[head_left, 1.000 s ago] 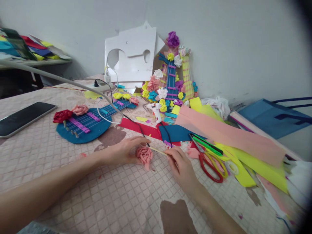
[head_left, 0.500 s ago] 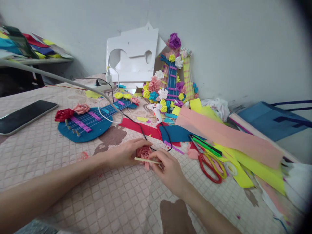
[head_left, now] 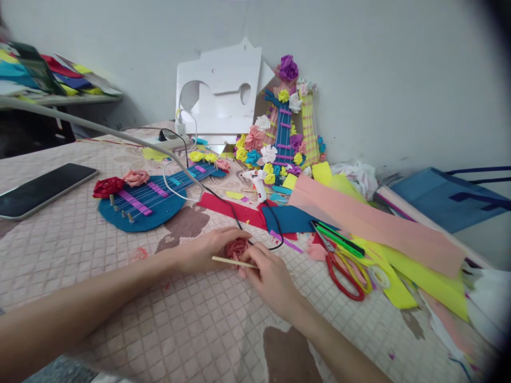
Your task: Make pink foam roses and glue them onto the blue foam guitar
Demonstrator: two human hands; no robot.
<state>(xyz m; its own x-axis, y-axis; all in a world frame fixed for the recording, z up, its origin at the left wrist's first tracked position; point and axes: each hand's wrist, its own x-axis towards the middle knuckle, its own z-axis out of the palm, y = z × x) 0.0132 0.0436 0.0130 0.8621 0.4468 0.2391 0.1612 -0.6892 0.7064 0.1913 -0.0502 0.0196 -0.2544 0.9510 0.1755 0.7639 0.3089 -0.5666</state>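
Note:
A pink crepe-paper flower (head_left: 236, 248) is cupped between my two hands above the table. My left hand (head_left: 211, 249) is closed around its left and far side. With my right hand (head_left: 268, 270) I grip a thin pale wooden stick (head_left: 229, 261), which points left across the front of the flower. The right fingertips also touch the flower's near right edge. Behind my left arm lies a blue paper guitar (head_left: 155, 199) with purple strips, strings, and a red paper flower (head_left: 108, 187) on its rim.
A white glue gun (head_left: 257, 183) stands beyond my hands, its black cord looping close to them. At right lie red-handled scissors (head_left: 345, 276), a green cutter (head_left: 341, 239), a tape roll (head_left: 379, 276) and pink paper (head_left: 371, 223). A phone (head_left: 43, 189) is at far left.
The stick has shifted slightly left across the flower, and my right fingers have closed in nearer to it. My left hand keeps its hold. The view has moved slightly.

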